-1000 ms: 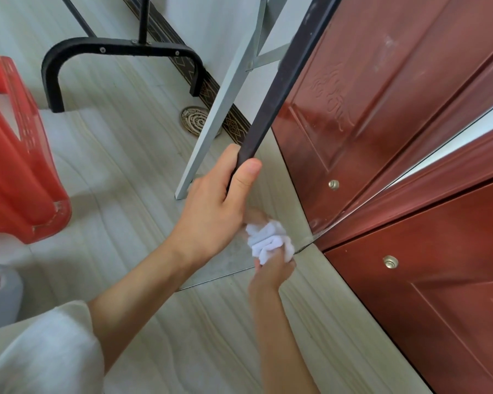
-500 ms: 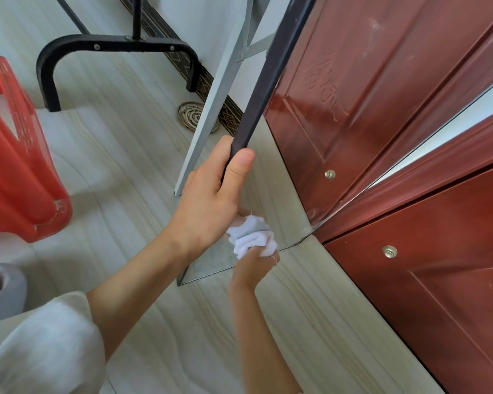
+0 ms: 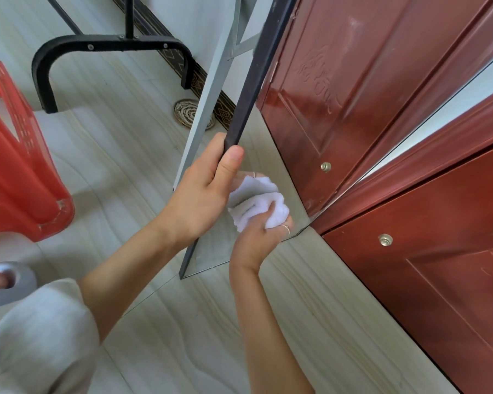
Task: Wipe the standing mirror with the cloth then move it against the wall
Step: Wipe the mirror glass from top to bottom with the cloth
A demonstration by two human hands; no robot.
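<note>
The standing mirror (image 3: pixel 271 143) has a dark frame and stands on the floor, its glass reflecting the red door and floor. My left hand (image 3: pixel 202 194) grips the mirror's dark left frame edge, thumb on the front. My right hand (image 3: pixel 264 237) holds a bunched white cloth (image 3: pixel 256 203) pressed against the lower part of the glass, just right of my left hand. The cloth's reflection shows in the glass above it. A grey support leg (image 3: pixel 208 92) of the mirror slants down behind the frame.
A red metal door (image 3: pixel 427 251) fills the right side, close to the mirror. A red plastic stool (image 3: pixel 15 172) stands at left. A black curved metal stand foot (image 3: pixel 108 44) sits at the back by the patterned skirting. A round floor drain (image 3: pixel 187 112) lies behind the mirror.
My right hand and the cloth have shifted left along the lower glass, then slightly back right. My left hand keeps its grip on the frame.
</note>
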